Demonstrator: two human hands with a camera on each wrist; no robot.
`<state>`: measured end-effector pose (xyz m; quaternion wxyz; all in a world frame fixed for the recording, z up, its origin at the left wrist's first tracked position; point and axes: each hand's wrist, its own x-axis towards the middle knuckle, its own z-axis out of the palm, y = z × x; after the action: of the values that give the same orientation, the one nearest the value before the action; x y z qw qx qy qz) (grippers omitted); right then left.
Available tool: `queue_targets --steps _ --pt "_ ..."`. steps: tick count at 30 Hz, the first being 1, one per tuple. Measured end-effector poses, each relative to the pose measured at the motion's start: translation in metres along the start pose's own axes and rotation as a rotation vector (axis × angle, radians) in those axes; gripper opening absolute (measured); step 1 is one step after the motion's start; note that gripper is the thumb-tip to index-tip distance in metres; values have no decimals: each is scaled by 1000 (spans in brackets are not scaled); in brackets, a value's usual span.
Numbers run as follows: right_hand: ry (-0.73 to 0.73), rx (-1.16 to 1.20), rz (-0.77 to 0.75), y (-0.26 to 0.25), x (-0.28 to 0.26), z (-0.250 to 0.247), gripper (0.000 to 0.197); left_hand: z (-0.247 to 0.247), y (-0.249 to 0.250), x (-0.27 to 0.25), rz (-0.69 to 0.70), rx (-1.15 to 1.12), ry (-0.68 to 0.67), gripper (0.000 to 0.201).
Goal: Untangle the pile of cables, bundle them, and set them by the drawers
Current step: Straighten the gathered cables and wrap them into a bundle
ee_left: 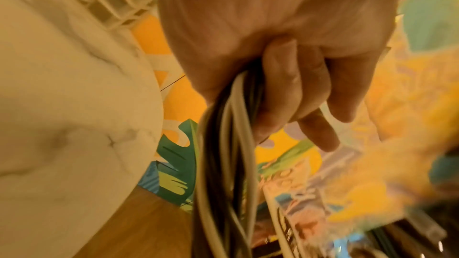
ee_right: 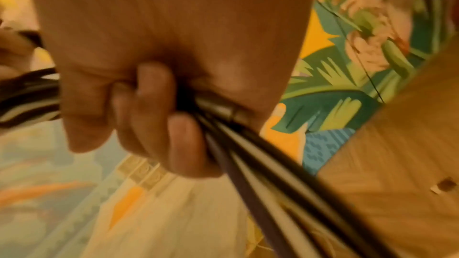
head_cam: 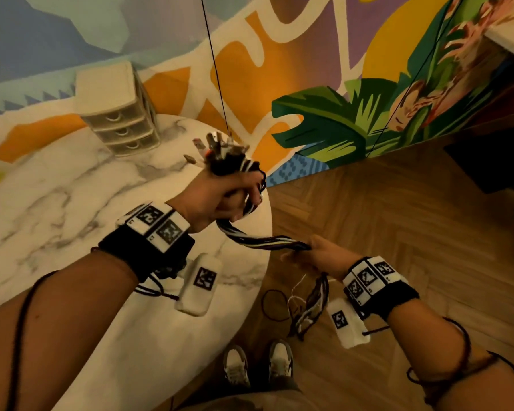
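A bundle of black and white cables (head_cam: 261, 241) stretches between my two hands above the table's right edge. My left hand (head_cam: 229, 191) grips the upper part in a fist, and the plug ends (head_cam: 217, 148) stick up out of it. The left wrist view shows those fingers (ee_left: 285, 89) curled round the cables (ee_left: 223, 174). My right hand (head_cam: 312, 255) grips the lower part, and loose ends (head_cam: 312, 304) hang below it toward the floor. In the right wrist view its fingers (ee_right: 154, 117) wrap the cables (ee_right: 261, 164). The small white drawers (head_cam: 122, 114) stand at the table's far side.
The round marble table (head_cam: 57, 203) fills the left of the head view, with a painted wall behind it. A wooden floor (head_cam: 398, 232) lies to the right. My shoes (head_cam: 258, 363) are by the table edge. A thin black cord (head_cam: 214, 63) hangs down near the plugs.
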<state>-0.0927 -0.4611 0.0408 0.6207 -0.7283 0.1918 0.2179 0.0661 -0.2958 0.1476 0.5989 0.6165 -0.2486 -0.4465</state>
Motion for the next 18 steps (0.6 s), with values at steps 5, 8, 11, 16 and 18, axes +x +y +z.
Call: queue_targets --steps 5,8,11,16,18 --pt "-167 497 -130 -16 -18 -11 16 -20 9 0 59 -239 51 40" --pt "-148 554 -97 -17 -20 -10 39 -22 9 -1 69 -265 129 43" --pt "13 529 81 -13 -14 -2 43 -11 10 -6 71 -171 120 41" --pt "18 564 209 -20 -2 6 47 35 12 -30 -113 347 -254 38" --pt "-26 547 229 -30 -1 5 43 49 7 -46 -190 386 -646 29"
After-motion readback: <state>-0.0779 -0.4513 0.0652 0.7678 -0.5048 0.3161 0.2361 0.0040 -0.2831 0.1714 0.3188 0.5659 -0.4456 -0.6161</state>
